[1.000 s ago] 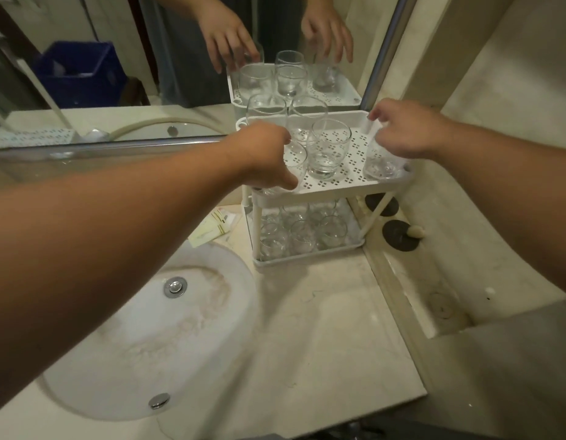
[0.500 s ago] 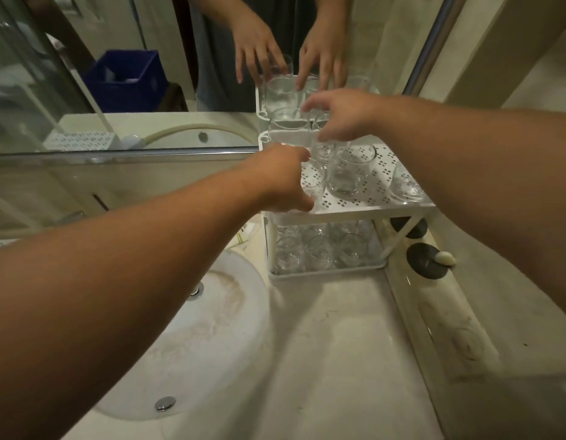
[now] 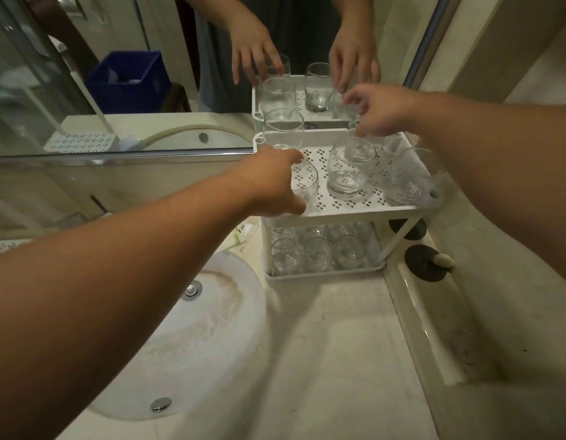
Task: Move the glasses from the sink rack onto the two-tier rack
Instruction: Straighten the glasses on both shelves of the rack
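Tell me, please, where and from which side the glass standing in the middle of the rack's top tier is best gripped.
Grip the middle glass round its bulging side wall, fingers coming down from above and in front. It stands upright, mouth up, apart from its neighbours, so both flanks look reachable; the right hand hovers just behind it.

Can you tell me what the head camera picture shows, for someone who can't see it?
Two bare hands reach over a white two-tier rack full of clear glasses beside a mirror. The left hand holds a glass at the top tier's front left corner; the right hand hovers, fingers spread, over the back. A round white sink lies below left.
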Available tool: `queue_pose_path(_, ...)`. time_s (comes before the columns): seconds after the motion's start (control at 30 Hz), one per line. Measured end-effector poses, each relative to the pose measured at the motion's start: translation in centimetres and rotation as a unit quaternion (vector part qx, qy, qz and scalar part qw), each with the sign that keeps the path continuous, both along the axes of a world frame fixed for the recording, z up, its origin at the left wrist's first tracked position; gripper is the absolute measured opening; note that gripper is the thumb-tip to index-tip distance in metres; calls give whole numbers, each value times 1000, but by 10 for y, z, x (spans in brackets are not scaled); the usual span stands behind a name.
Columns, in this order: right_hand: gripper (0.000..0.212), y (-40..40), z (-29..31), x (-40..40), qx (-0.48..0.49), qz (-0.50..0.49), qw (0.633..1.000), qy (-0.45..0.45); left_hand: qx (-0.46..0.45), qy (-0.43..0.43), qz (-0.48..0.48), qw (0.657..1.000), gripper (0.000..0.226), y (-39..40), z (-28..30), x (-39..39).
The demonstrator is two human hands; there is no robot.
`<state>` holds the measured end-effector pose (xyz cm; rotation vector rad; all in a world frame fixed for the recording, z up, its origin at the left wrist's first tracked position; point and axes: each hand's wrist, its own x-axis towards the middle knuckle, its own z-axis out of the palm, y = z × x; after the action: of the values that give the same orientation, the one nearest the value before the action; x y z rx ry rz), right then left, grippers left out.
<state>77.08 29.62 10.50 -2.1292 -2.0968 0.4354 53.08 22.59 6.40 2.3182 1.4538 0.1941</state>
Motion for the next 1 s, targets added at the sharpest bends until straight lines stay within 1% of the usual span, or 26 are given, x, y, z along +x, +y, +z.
queue_pose_path(0.23,62,-6,-5,22,26,-31,998,-38,-2,12,3,1000,91,1,1,2)
queue_pose_path(0.43,55,-10,-8,28,51,-25,996,-70,12,18,-4,1000,92,0,0,-1)
queue_pose_path(0.5,56,-11,-8,29,60,-23,994,-87,11,35,-8,999,98,1,1,-1)
queue_pose_path(0.57,55,-14,-5,26,86,-21,991,-95,-26,46,-9,999,113,-1,5,-4)
queue_pose_path(0.6,52,-17,-4,22,108,-19,990,-92,-51,35,-7,998,117,-2,8,-6)
queue_pose_path(0.63,50,-21,-1,18,133,-14,988,-80,-70,4,-1,998,113,-3,12,-8)
queue_pose_path(0.7,45,-31,3,4,171,6,985,-38,-75,-102,27,992,91,2,19,-15)
queue_pose_path(0.73,44,-37,4,-4,174,17,985,-11,-58,-145,54,986,84,8,21,-19)
queue_pose_path(0.77,43,-43,5,-11,163,26,986,17,-33,-163,82,983,80,16,24,-23)
queue_pose_path(0.8,43,-49,4,-18,137,35,989,36,-1,-156,107,982,74,23,25,-26)
queue_pose_path(0.87,49,-61,0,-27,66,58,996,18,46,-114,131,984,68,39,23,-30)
queue_pose_path(0.93,58,-70,-7,-31,16,66,997,-19,74,-68,100,990,74,52,20,-26)
queue_pose_path(1.0,63,-74,-14,-32,6,61,998,-22,100,-41,57,993,79,63,19,-19)
